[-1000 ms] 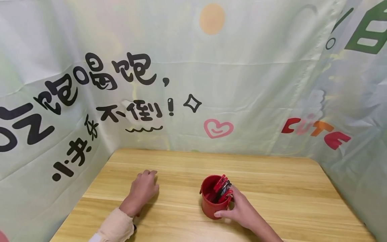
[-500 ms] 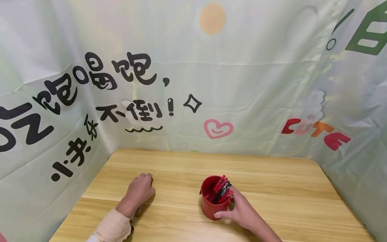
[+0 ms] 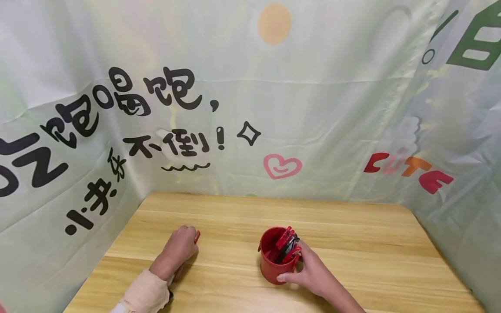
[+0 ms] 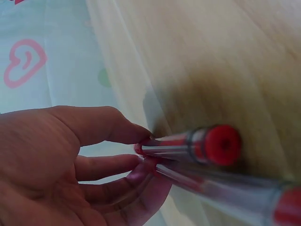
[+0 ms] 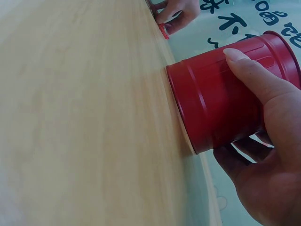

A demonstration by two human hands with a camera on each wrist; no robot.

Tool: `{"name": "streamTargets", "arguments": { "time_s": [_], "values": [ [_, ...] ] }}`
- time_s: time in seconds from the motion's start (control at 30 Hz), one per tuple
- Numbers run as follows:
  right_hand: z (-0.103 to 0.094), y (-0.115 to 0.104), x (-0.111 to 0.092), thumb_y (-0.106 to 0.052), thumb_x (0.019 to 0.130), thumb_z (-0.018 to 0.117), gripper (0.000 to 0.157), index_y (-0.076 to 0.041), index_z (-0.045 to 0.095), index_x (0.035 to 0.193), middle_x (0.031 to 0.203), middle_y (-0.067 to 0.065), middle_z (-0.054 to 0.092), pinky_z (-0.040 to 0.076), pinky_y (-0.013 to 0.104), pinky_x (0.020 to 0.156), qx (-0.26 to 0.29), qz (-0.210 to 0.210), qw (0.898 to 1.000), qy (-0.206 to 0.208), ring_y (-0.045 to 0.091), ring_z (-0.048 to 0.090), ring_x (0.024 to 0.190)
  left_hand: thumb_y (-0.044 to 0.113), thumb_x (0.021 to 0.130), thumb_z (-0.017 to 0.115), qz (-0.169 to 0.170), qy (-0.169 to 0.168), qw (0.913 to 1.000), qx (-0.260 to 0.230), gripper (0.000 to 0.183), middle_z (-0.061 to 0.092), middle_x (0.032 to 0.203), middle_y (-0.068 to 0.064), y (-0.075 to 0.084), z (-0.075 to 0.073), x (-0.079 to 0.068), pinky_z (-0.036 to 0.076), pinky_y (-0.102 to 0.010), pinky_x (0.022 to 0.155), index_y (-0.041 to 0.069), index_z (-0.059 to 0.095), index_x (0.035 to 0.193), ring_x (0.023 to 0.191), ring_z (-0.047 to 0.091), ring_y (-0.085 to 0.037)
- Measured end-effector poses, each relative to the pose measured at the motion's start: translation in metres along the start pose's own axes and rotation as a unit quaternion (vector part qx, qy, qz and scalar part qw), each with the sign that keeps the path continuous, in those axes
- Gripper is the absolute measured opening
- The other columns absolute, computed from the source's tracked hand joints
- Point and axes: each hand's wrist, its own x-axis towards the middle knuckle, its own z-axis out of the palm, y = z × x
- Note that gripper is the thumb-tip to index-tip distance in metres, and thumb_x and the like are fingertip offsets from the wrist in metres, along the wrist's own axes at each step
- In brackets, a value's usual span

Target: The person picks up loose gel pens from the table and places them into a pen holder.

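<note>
My left hand (image 3: 178, 250) is low over the left part of the table. In the left wrist view its thumb and fingers pinch two red pens with clear barrels, one pen (image 4: 178, 148) above the other pen (image 4: 225, 190). A red end (image 3: 197, 237) shows past the knuckles in the head view. My right hand (image 3: 313, 271) grips the side of a red pen cup (image 3: 270, 267), thumb in front and fingers behind. The cup stands upright. Several red and black pens (image 3: 288, 243) lean against its right inner wall; their lower ends are hidden.
The wooden table (image 3: 352, 243) has rounded far corners. Printed cloth (image 3: 332, 108) with black characters and a pink heart (image 3: 282, 166) hangs behind it and along both sides. A dark band or strap (image 3: 170, 296) shows by the left sleeve (image 3: 145, 293).
My left hand has drawn slightly left and toward me, and its extended fingers have curled in. A red pen end now shows beside it. The right hand and cup have stayed put.
</note>
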Motion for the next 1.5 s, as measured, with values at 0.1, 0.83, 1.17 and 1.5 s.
{"name": "streamTargets", "arguments": {
  "time_s": [0.1,0.83,1.17,1.5],
  "values": [
    [0.000,0.000,0.000,-0.043,0.070,0.095,0.099,-0.032,0.041,0.152,0.148,-0.007,0.056,0.052,0.021,0.104,0.002,0.001,1.000,0.000,0.016,0.059,0.132,-0.008,0.076,0.068,0.000,-0.002,1.0000,-0.009,0.033,0.041,0.063,0.000,0.001,0.000,0.002,0.031,-0.027,0.052,0.012,0.046,0.063,0.058,0.038,-0.015],
    [0.000,-0.002,-0.001,-0.046,0.068,0.095,0.101,-0.032,0.042,0.152,0.148,-0.007,0.056,0.052,0.025,0.107,-0.005,-0.003,1.000,0.006,0.017,0.058,0.134,0.017,0.092,0.078,0.004,0.053,0.9973,-0.050,0.042,0.051,0.057,0.008,0.005,0.001,0.006,0.034,-0.025,0.054,0.017,0.061,0.053,0.055,0.040,-0.009],
    [-0.001,-0.001,-0.001,-0.046,0.068,0.095,0.101,-0.032,0.041,0.153,0.149,-0.007,0.055,0.052,0.022,0.106,-0.007,0.002,1.000,0.004,0.018,0.058,0.135,0.014,0.091,0.077,0.011,0.068,0.9949,-0.074,0.024,0.063,0.064,0.004,0.015,-0.008,0.008,0.037,-0.023,0.053,0.013,0.070,0.067,0.055,0.045,-0.009],
    [0.000,-0.002,-0.001,-0.046,0.067,0.096,0.102,-0.030,0.042,0.153,0.149,-0.006,0.056,0.052,0.023,0.106,-0.005,0.005,1.000,0.006,0.018,0.058,0.135,0.007,0.088,0.073,0.033,0.087,0.9933,-0.068,0.021,0.065,0.065,0.005,0.031,-0.021,0.010,0.038,-0.024,0.056,0.014,0.070,0.069,0.056,0.043,-0.007]
  ]
}}
